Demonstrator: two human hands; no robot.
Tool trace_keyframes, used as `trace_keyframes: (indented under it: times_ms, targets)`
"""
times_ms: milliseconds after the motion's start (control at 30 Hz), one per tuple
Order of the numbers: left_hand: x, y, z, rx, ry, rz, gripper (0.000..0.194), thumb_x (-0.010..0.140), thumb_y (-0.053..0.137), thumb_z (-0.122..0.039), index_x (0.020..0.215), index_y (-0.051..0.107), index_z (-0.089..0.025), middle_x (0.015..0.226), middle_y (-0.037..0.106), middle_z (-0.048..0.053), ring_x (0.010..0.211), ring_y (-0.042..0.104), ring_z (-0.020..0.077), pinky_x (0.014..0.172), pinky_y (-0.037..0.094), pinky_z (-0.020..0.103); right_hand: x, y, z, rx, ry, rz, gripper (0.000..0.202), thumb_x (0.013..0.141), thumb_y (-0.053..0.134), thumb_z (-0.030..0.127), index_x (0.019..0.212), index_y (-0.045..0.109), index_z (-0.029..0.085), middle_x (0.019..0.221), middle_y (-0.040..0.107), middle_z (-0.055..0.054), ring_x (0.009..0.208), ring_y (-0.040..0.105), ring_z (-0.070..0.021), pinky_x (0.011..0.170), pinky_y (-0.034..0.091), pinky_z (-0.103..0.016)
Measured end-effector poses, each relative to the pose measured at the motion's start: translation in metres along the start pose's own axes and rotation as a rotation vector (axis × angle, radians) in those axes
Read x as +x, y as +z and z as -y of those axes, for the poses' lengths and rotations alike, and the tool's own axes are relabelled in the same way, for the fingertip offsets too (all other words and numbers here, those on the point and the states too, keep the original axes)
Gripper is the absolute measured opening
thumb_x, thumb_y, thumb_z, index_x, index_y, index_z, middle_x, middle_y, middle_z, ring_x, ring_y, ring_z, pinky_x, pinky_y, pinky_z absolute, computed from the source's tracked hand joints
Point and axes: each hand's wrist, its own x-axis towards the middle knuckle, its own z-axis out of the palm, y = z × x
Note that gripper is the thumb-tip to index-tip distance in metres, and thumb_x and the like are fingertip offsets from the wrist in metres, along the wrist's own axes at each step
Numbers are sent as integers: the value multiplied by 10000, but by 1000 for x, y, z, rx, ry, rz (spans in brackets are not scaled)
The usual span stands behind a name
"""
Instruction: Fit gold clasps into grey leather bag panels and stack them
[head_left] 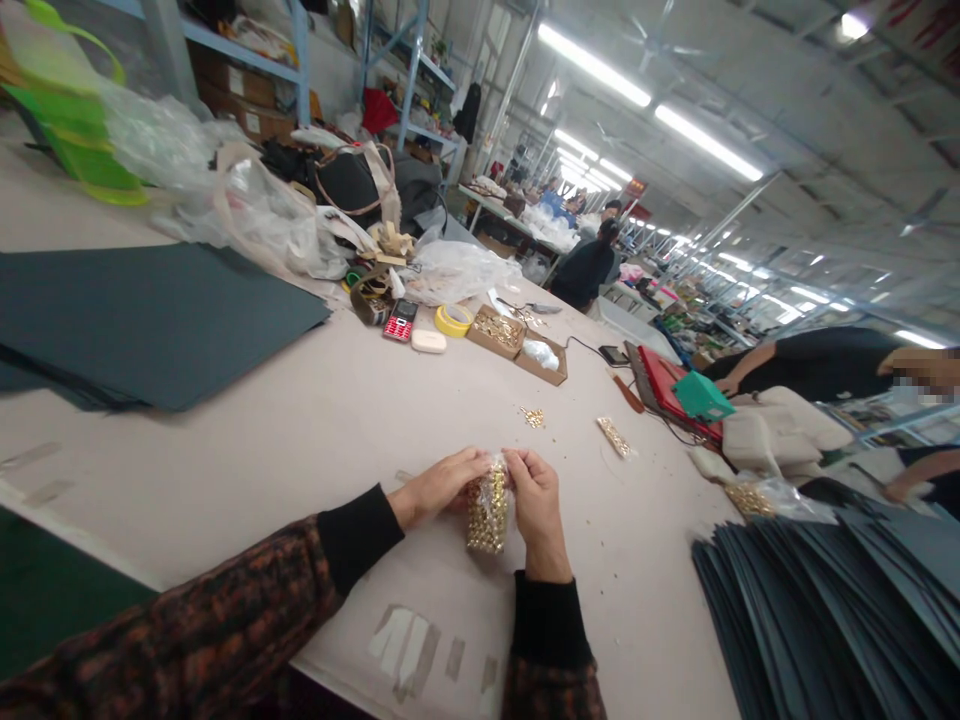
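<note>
Between my two hands is a clear plastic bag (pixel 487 515) full of small gold-coloured metal pieces, hanging upright just above the table. My left hand (pixel 444 482) pinches its top edge from the left, with some fingers hidden behind the bag. On the other side, my right hand (pixel 536 498) grips the top right corner with bent fingers. Beyond my hands lies a small loose pile of gold pieces (pixel 533 417). To its right rests another small clear bag of gold pieces (pixel 616 438).
Dark sheets (pixel 150 320) lie at left; a thick stack of dark sheets (pixel 832 610) stands at right. Farther back are cardboard trays (pixel 495 332), yellow tape (pixel 453 320), a red phone (pixel 400 321) and plastic bags (pixel 457 270). A co-worker (pixel 817 365) leans in at right near a green box (pixel 703 397).
</note>
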Motion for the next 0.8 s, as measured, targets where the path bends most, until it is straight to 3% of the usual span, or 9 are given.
trace_keyframes:
  times_ms: [167,533,733,800]
  targets:
    - [1,8,5,-23,126,-105,389,881,487,-598,836,482,-211,814,491,-18,787,470,157,780,421,306,-1,5,1,33,11,-24,301,791,681,438,696,613,161,602,523,33,556,429,-102,530,373,-232]
    - [1,7,1,-113,143,-251,340,861,556,-467,705,391,-214,667,415,-59,619,402,108,589,370,246,0,24,-7,-5,69,37,257,770,654,396,670,599,166,620,553,30,587,457,-111,566,389,-230]
    - [-1,4,-1,-99,130,-297,241,846,542,-413,965,522,-204,688,518,-48,594,476,122,550,383,248,3,29,-11,-44,94,64,248,760,638,383,659,618,157,606,574,27,571,475,-111,559,388,-232]
    - [2,5,-1,-65,141,-304,229,837,534,-407,901,555,-189,692,538,-33,602,488,124,560,395,252,2,28,-10,-63,101,39,231,740,659,371,675,638,150,626,597,15,581,496,-117,566,401,-239]
